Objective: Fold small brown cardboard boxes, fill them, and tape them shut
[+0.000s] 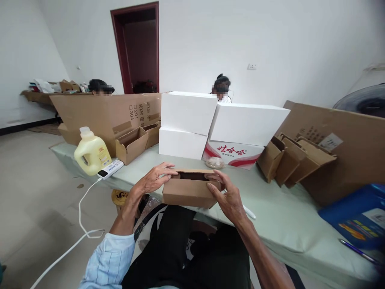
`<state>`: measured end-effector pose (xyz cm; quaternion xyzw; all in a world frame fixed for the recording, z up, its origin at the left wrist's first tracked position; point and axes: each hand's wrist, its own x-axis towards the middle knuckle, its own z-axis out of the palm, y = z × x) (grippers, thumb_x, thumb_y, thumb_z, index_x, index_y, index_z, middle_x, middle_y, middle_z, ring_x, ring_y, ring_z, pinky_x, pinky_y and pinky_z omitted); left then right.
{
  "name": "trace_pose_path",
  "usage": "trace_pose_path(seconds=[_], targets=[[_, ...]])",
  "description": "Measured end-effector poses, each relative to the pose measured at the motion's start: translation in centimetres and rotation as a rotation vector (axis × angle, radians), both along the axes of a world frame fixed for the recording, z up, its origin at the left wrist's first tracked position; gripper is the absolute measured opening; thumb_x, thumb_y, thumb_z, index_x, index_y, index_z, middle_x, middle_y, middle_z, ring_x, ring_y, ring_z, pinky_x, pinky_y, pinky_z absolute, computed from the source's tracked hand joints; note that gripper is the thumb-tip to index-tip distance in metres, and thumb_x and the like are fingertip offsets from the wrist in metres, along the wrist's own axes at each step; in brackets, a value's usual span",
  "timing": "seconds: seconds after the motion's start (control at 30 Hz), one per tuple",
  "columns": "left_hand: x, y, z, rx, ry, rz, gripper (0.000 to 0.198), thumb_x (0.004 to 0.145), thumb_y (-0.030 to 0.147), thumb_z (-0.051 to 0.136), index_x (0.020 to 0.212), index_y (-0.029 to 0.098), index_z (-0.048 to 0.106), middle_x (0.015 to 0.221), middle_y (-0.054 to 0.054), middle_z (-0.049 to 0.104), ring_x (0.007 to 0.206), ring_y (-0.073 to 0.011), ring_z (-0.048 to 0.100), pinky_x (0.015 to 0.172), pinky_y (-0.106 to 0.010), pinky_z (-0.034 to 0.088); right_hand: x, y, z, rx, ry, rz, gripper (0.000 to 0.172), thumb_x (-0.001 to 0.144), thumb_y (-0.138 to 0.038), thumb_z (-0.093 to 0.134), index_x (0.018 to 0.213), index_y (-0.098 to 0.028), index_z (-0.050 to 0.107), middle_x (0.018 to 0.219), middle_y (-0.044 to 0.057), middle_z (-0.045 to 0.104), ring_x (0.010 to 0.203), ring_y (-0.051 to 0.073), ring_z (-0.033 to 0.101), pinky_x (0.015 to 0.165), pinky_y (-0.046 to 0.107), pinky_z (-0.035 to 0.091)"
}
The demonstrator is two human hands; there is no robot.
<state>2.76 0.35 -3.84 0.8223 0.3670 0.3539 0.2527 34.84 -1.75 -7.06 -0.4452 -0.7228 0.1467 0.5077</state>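
Observation:
A small brown cardboard box (191,194) with an open top sits at the table's near edge, just above my lap. My left hand (155,179) is at its left end, fingertips over the upper rim and the thumb near the corner. At the right end, my right hand (227,196) grips the box, thumb on the front wall and fingers across the top edge. Shadow hides the inside of the box. Just beyond it lies a small clear plastic bag (214,162) of something pale. A white pen-like object (249,212) rests beside my right wrist.
White boxes (183,142) stand stacked ahead, with a red-and-white carton (237,154) beneath one. More cardboard boxes (135,150) are at left, folded ones (291,160) at right. A yellow jug (93,152), corded power strip (111,169), blue container (357,216) and pen (357,251) surround. Two people sit opposite.

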Motion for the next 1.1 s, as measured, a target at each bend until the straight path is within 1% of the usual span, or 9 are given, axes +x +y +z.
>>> trace_pose_path(seconds=[0.1,0.2,0.37,0.6,0.83,0.9,0.97,1.03,1.1], targets=[[0.0,0.3,-0.1,0.003,-0.034,-0.004,0.045,0.096,0.020,0.054,0.139,0.025,0.070,0.149,-0.010,0.061,0.140,-0.0288,0.056,0.119,-0.047,0.045,0.3,-0.6,-0.5,0.084,-0.102,0.008,0.030,0.099,-0.038,0.067,0.127,-0.027,0.067,0.122,0.008,0.077,0.114,0.028,0.073,0.099,0.044,0.058],[0.2,0.1,-0.2,-0.046,-0.045,0.009,0.052,0.095,0.027,0.059,0.146,0.027,0.062,0.148,-0.010,0.059,0.136,-0.0298,0.057,0.110,-0.045,0.051,0.7,-1.6,-0.6,0.168,-0.204,0.021,0.020,0.100,-0.035,0.067,0.119,-0.028,0.070,0.119,0.007,0.078,0.113,0.028,0.073,0.099,0.045,0.058],[0.8,-0.4,-0.4,-0.085,-0.042,0.016,0.055,0.090,0.030,0.066,0.144,0.027,0.060,0.137,-0.009,0.061,0.125,-0.0281,0.060,0.109,-0.046,0.051,0.7,-2.9,0.2,0.233,-0.322,0.057,0.017,0.102,-0.028,0.065,0.119,-0.028,0.066,0.119,0.007,0.078,0.113,0.028,0.073,0.097,0.045,0.059],[1.4,-0.8,-0.5,-0.069,0.022,0.053,0.058,0.088,0.032,0.070,0.144,0.028,0.057,0.139,-0.008,0.056,0.130,-0.0292,0.055,0.115,-0.049,0.045,0.4,-3.9,1.8,0.251,-0.485,0.165,0.021,0.103,-0.023,0.061,0.124,-0.028,0.063,0.124,0.007,0.077,0.110,0.026,0.073,0.091,0.041,0.061],[1.5,-1.0,0.0,-0.068,0.106,0.043,0.055,0.087,0.036,0.075,0.140,0.026,0.064,0.133,-0.010,0.056,0.129,-0.0317,0.057,0.116,-0.049,0.045,1.3,-3.7,3.2,0.144,-0.676,0.245,0.013,0.105,-0.028,0.058,0.116,-0.027,0.066,0.142,0.008,0.069,0.128,0.029,0.067,0.101,0.045,0.059],[1.5,-0.9,-0.1,-0.068,0.124,0.040,0.051,0.087,0.037,0.075,0.136,0.025,0.067,0.133,-0.011,0.054,0.129,-0.0325,0.057,0.116,-0.048,0.046,1.4,-3.7,3.4,0.092,-0.688,0.252,0.014,0.105,-0.030,0.058,0.115,-0.029,0.068,0.137,0.008,0.071,0.123,0.028,0.069,0.098,0.043,0.060],[1.4,-0.8,-0.4,-0.065,0.132,0.034,0.044,0.087,0.038,0.076,0.128,0.024,0.071,0.132,-0.010,0.053,0.127,-0.0318,0.058,0.115,-0.046,0.047,1.2,-3.7,3.5,0.060,-0.679,0.251,0.014,0.104,-0.032,0.060,0.114,-0.029,0.069,0.127,0.008,0.073,0.112,0.027,0.072,0.092,0.041,0.061],[1.3,-0.7,-0.7,-0.063,0.131,0.025,0.038,0.086,0.038,0.075,0.121,0.023,0.072,0.129,-0.009,0.052,0.122,-0.0300,0.060,0.112,-0.044,0.049,1.0,-3.9,3.5,0.055,-0.664,0.249,0.011,0.103,-0.032,0.061,0.110,-0.029,0.069,0.119,0.007,0.072,0.101,0.025,0.073,0.086,0.038,0.061],[1.2,-0.8,-0.8,-0.065,0.129,0.015,0.035,0.087,0.039,0.075,0.117,0.023,0.072,0.127,-0.008,0.052,0.116,-0.0280,0.061,0.107,-0.043,0.051,0.7,-4.0,3.5,0.073,-0.662,0.240,0.009,0.103,-0.032,0.059,0.106,-0.028,0.067,0.117,0.007,0.070,0.094,0.023,0.071,0.080,0.035,0.059]])
